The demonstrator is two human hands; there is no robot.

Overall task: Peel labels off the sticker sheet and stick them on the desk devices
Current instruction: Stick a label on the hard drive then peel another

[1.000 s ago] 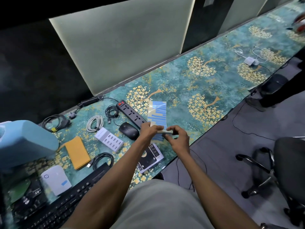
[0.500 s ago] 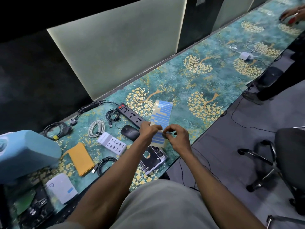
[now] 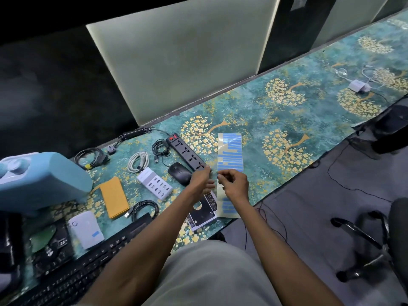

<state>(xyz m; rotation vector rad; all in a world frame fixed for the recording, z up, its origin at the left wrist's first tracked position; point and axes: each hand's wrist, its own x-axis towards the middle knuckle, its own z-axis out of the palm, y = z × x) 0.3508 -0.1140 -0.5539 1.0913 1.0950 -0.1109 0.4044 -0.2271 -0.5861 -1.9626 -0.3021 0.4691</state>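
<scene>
A long sticker sheet [image 3: 230,151] with blue labels stretches over the patterned desk [image 3: 287,111], its lower end over a black boxed device [image 3: 202,214]. My right hand [image 3: 235,185] covers the sheet's middle, thumb and forefinger pinched at its left edge. My left hand [image 3: 201,180] is just left of it, fingers curled by the near end of the black power strip [image 3: 187,150] and over the black mouse [image 3: 179,173]. Whether it holds a label is too small to tell. A white device [image 3: 86,228] carries a blue label.
Left of my hands lie a white multi-port USB charger [image 3: 154,183], a yellow pouch [image 3: 113,196], coiled cables [image 3: 144,209], a black keyboard [image 3: 77,274] and a large pale-blue appliance [image 3: 39,180]. A white adapter [image 3: 357,86] sits far right. An office chair [image 3: 375,239] stands on the floor.
The sheet has dropped from a raised tilt to lie lengthwise along the desk. My hands have parted slightly, and the left one has shifted toward the power strip's end.
</scene>
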